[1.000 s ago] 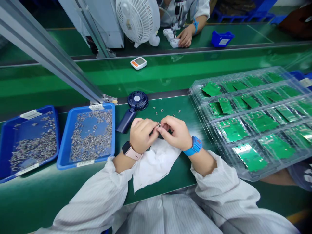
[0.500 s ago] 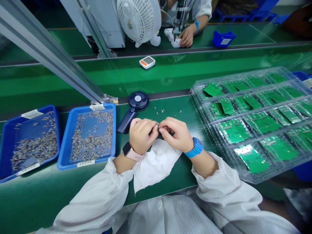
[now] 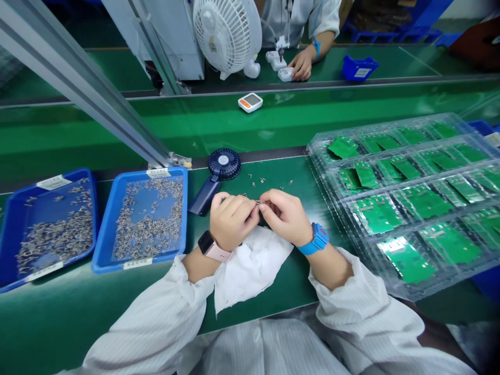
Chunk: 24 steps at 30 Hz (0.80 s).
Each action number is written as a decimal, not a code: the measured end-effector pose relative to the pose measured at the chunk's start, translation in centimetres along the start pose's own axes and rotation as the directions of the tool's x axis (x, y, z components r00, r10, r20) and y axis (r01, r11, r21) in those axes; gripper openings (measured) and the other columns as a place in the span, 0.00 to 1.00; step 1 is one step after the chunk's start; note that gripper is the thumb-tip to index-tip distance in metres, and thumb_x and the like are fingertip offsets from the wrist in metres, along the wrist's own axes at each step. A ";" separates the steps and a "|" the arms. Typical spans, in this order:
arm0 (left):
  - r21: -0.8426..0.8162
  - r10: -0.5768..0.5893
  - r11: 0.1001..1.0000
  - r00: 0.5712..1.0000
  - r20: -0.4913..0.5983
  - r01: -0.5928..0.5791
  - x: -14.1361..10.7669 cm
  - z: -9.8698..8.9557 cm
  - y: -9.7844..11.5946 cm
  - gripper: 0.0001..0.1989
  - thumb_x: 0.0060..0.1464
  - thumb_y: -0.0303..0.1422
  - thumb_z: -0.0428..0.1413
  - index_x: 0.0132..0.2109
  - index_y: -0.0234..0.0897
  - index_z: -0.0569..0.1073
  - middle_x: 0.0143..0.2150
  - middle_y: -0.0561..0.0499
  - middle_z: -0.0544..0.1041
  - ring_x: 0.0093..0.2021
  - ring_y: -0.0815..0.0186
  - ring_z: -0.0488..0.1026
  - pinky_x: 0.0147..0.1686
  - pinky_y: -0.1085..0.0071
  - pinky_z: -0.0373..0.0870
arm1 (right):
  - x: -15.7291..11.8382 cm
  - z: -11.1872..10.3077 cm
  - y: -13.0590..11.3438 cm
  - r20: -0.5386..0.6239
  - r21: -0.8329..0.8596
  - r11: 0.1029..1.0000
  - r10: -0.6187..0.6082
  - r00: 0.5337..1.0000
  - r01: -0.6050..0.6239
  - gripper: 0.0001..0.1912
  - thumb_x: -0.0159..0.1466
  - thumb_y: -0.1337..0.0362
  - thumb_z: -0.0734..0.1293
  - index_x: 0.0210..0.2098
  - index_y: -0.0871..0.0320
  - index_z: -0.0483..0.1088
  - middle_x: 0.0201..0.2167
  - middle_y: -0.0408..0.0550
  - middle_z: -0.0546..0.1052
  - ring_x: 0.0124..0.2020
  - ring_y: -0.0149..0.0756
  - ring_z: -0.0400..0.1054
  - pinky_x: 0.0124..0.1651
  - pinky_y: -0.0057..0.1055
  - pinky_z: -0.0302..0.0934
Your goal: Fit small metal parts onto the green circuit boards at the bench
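Observation:
My left hand point(image 3: 232, 219) and my right hand point(image 3: 287, 216) meet above the green bench mat, fingertips pinching a tiny metal part point(image 3: 258, 201). Its shape is mostly hidden by my fingers. A crumpled white cloth point(image 3: 250, 273) lies just below my wrists. Several loose metal pieces point(image 3: 269, 182) are scattered on the mat just beyond my fingers. To the left, a blue tray point(image 3: 104, 224) holds a heap of similar metal parts. To the right, a clear plastic tray point(image 3: 324, 166) holds green circuit boards.
A second blue tray point(image 3: 94, 219) of parts sits further left, and a navy handheld fan point(image 3: 216, 174) lies beyond my left hand. Past a metal rail and green conveyor are a digital meter point(image 3: 250, 102), a white fan point(image 3: 226, 36) and a co-worker's hand point(image 3: 302, 65).
My hands stay together, still pinching the small part. The whole scene has shifted slightly in view as my head moved; nothing on the bench has visibly been moved.

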<state>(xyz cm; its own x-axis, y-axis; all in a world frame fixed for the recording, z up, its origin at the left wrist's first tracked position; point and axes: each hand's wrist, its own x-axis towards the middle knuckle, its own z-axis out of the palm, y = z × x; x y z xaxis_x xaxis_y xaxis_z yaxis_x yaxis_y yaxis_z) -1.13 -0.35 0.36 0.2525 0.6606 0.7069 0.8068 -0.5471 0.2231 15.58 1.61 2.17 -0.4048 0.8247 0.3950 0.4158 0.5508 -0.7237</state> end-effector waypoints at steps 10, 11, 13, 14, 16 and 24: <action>-0.052 0.000 0.999 1.000 -0.016 -0.001 0.1 -0.1 0.1 0.04 0.55 0.25 0.55 0.33 0.38 0.70 0.28 0.54 0.78 0.28 0.67 0.73 0.38 0.63 0.63 | 0.1 -0.1 -0.1 -0.009 -0.109 0.985 -0.138 0.990 0.136 0.06 0.62 0.71 0.61 0.30 0.58 0.68 0.23 0.40 0.66 0.25 0.29 0.60 0.30 0.28 0.56; -0.068 -0.002 0.998 1.000 -0.014 0.001 0.1 -0.1 0.1 0.04 0.55 0.25 0.56 0.33 0.38 0.70 0.28 0.54 0.78 0.27 0.67 0.73 0.37 0.63 0.63 | 0.1 -0.1 -0.1 -0.005 -0.128 0.980 -0.151 0.988 0.149 0.06 0.62 0.71 0.61 0.30 0.58 0.68 0.22 0.41 0.66 0.25 0.30 0.60 0.30 0.29 0.56; -0.099 -0.005 0.995 1.000 -0.011 0.004 0.1 -0.1 0.0 0.04 0.54 0.25 0.56 0.33 0.38 0.70 0.28 0.54 0.78 0.28 0.66 0.73 0.37 0.63 0.63 | 0.2 -0.2 -0.1 0.000 -0.171 0.971 -0.172 0.985 0.170 0.06 0.62 0.71 0.61 0.31 0.58 0.69 0.23 0.42 0.67 0.25 0.31 0.60 0.30 0.30 0.56; -0.114 -0.010 0.993 1.000 -0.010 0.009 0.2 -0.1 0.0 0.04 0.54 0.25 0.56 0.33 0.38 0.70 0.28 0.54 0.78 0.28 0.66 0.73 0.37 0.63 0.64 | 0.2 -0.3 -0.1 0.002 -0.190 0.965 -0.182 0.983 0.179 0.06 0.62 0.72 0.61 0.31 0.58 0.69 0.23 0.43 0.68 0.26 0.31 0.61 0.30 0.30 0.57; -0.138 -0.022 0.990 1.000 -0.011 0.020 0.2 -0.1 0.0 0.04 0.53 0.25 0.56 0.33 0.38 0.70 0.28 0.54 0.78 0.28 0.67 0.73 0.37 0.63 0.64 | 0.2 -0.4 -0.1 0.006 -0.220 0.954 -0.206 0.978 0.203 0.05 0.62 0.72 0.62 0.31 0.58 0.69 0.24 0.44 0.70 0.26 0.32 0.62 0.31 0.31 0.58; -0.212 -0.019 0.977 0.999 -0.026 0.013 0.4 -0.5 -0.3 0.04 0.54 0.24 0.55 0.34 0.37 0.70 0.28 0.53 0.78 0.26 0.67 0.72 0.37 0.62 0.65 | -0.2 -0.3 -0.3 -0.060 -0.189 0.959 -0.225 0.972 0.211 0.08 0.61 0.72 0.66 0.39 0.56 0.66 0.30 0.45 0.74 0.29 0.32 0.66 0.31 0.30 0.61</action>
<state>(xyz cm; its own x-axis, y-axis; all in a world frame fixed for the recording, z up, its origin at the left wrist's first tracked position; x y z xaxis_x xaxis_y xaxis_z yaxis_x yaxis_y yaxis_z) -1.53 -0.22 0.90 0.2226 0.6574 0.7199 0.6787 -0.6346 0.3696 15.78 1.36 2.48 -0.4383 0.6855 0.5814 0.4677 0.7263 -0.5038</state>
